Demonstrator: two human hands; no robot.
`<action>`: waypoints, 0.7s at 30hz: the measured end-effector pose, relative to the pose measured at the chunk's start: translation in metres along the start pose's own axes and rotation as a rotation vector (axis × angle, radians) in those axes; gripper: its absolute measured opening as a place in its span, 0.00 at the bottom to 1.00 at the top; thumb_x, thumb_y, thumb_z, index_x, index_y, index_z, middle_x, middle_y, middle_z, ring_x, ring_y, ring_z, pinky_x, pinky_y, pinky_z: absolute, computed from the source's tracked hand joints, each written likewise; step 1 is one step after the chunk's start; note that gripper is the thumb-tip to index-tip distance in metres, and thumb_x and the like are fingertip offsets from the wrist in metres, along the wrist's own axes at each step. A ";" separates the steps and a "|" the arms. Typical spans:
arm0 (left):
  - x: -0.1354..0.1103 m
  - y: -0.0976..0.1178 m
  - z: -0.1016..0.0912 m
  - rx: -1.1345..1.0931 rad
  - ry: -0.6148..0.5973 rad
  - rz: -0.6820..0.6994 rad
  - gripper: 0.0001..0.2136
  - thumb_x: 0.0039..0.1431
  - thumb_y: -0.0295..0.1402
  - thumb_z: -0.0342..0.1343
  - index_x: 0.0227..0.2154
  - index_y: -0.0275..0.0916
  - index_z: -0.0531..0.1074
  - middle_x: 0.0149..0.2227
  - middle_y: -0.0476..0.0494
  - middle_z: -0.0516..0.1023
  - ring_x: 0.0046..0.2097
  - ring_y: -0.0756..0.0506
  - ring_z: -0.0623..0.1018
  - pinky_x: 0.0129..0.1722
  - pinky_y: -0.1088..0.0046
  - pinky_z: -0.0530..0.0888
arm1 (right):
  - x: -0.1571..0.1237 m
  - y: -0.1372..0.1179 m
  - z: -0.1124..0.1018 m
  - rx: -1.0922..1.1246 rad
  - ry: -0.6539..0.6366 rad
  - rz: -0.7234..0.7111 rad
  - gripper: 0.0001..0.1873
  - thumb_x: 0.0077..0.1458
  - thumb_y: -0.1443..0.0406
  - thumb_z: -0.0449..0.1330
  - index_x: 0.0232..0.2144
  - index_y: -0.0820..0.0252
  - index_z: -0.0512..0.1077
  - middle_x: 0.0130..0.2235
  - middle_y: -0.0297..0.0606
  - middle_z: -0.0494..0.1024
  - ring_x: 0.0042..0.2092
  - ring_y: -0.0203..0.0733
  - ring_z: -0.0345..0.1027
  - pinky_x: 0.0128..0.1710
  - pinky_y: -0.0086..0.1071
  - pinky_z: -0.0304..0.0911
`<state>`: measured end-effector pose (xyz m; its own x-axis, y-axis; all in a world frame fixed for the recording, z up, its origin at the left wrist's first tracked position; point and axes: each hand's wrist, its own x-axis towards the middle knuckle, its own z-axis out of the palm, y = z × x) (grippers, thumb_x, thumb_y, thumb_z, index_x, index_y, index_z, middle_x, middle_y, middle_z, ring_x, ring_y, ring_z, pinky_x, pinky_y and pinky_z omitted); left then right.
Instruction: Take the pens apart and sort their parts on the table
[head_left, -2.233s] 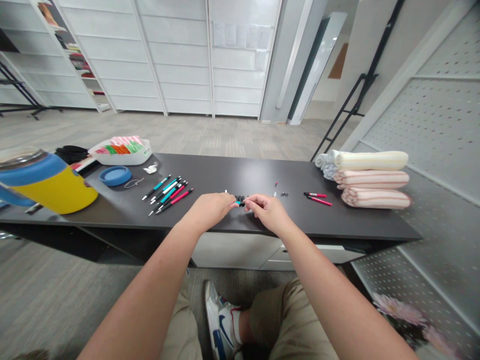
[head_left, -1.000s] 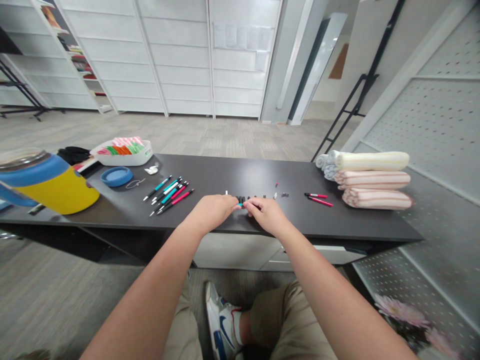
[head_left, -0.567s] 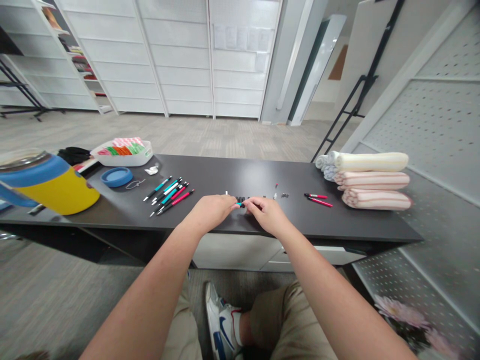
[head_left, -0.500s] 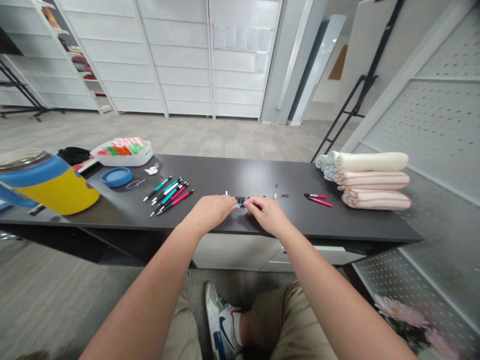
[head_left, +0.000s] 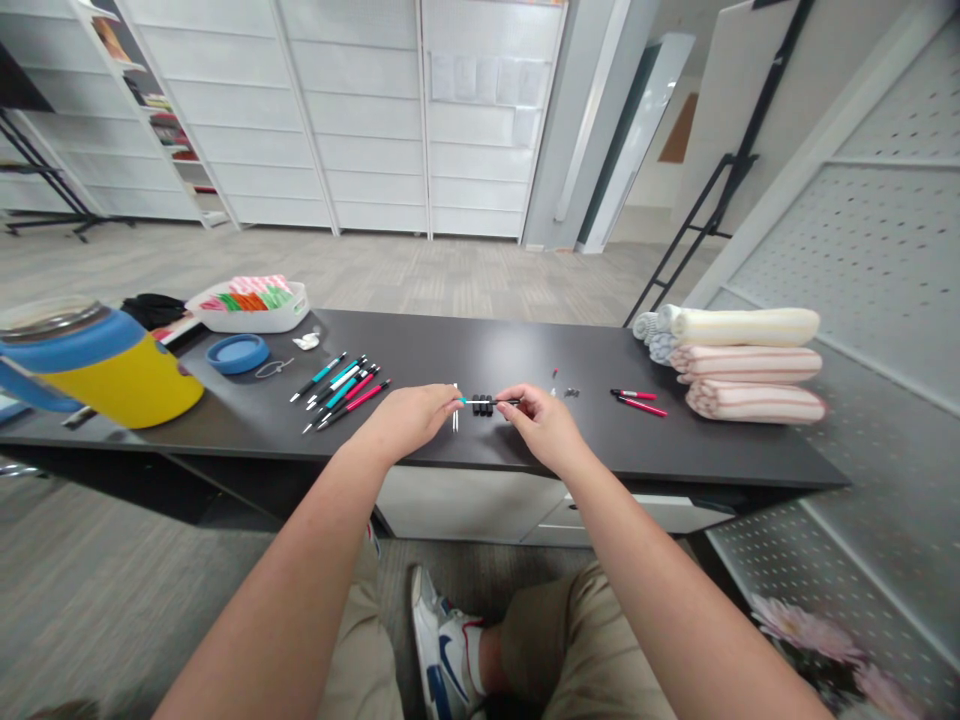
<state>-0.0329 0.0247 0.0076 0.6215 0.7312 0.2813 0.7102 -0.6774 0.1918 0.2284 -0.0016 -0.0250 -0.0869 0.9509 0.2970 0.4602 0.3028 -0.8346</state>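
My left hand (head_left: 420, 410) pinches a teal pen barrel (head_left: 463, 400) just above the desk. My right hand (head_left: 541, 415) pinches a black pen part (head_left: 511, 401) level with it. A thin white refill (head_left: 478, 402) spans the gap between the two hands. Below it, several short black pieces (head_left: 482, 409) stand in a row on the desk. White refills (head_left: 455, 421) lie beside my left fingertips. Right of my right hand are small metal pieces (head_left: 572, 393), too small to name surely, and a thin red-tipped piece (head_left: 554, 376).
Several teal, white and red pens (head_left: 345, 392) lie on the left of the dark desk (head_left: 420, 350). Two red pen pieces (head_left: 639, 403) lie at right, by rolled towels (head_left: 754, 362). A yellow-blue jug (head_left: 142, 375), blue lid (head_left: 237, 353) and white basket (head_left: 255, 320) stand at far left.
My hands have drawn apart, the left going left and the right slightly right. The white refill now shows between the teal barrel and the black part, and the black pieces below are uncovered.
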 end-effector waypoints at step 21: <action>-0.002 -0.004 -0.002 -0.059 0.013 -0.020 0.14 0.75 0.36 0.44 0.54 0.46 0.72 0.53 0.44 0.81 0.52 0.42 0.81 0.53 0.67 0.74 | 0.000 -0.003 -0.003 0.098 0.045 0.066 0.16 0.62 0.51 0.61 0.45 0.54 0.76 0.29 0.33 0.76 0.29 0.39 0.65 0.29 0.32 0.59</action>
<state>-0.0377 0.0256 0.0081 0.6029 0.7437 0.2887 0.7013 -0.6666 0.2527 0.2290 -0.0026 -0.0208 -0.0187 0.9659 0.2584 0.3747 0.2463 -0.8938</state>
